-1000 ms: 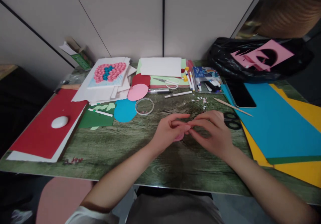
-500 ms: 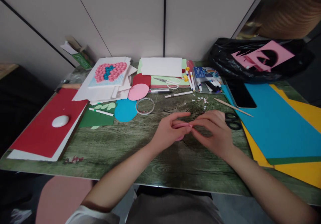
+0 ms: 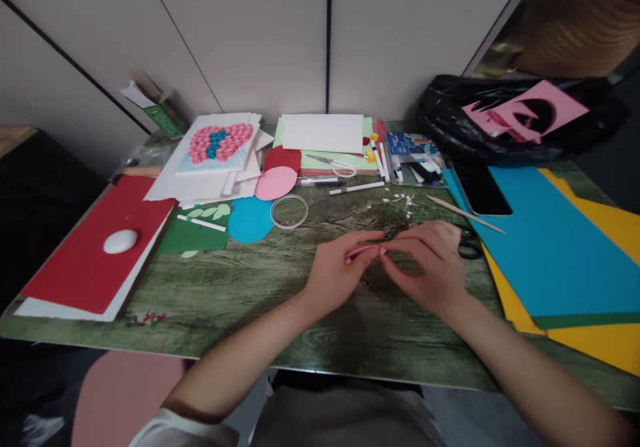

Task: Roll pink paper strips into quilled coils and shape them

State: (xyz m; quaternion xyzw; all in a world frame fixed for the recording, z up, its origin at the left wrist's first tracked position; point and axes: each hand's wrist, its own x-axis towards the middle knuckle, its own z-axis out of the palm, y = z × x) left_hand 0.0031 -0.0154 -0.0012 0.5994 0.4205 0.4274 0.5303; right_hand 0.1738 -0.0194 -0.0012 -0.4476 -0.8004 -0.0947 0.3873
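Between my two hands is a thin piece of pink paper (image 3: 358,251), seen nearly edge-on and partly hidden by fingers. My left hand (image 3: 337,267) pinches it between thumb and fingers. At its right end, the thumb and fingertips of my right hand (image 3: 427,260) close on the same paper. Black-handled scissors (image 3: 470,245) lie just beyond my right hand, partly covered by it. Small white and pink paper scraps (image 3: 407,201) are scattered behind my hands, near a pointed wooden stick (image 3: 465,213).
To the left lie red paper (image 3: 75,247) with a white oval object (image 3: 121,241), a blue circle (image 3: 250,220) and a tape ring (image 3: 289,212). White scissors (image 3: 345,165) and markers lie behind. On the right are blue sheets (image 3: 555,253), a phone (image 3: 483,188) and a black bag (image 3: 440,113).
The pink paper has turned in my fingers, and less of it shows below my left hand. My right hand has shifted slightly and covers more of the black-handled scissors.
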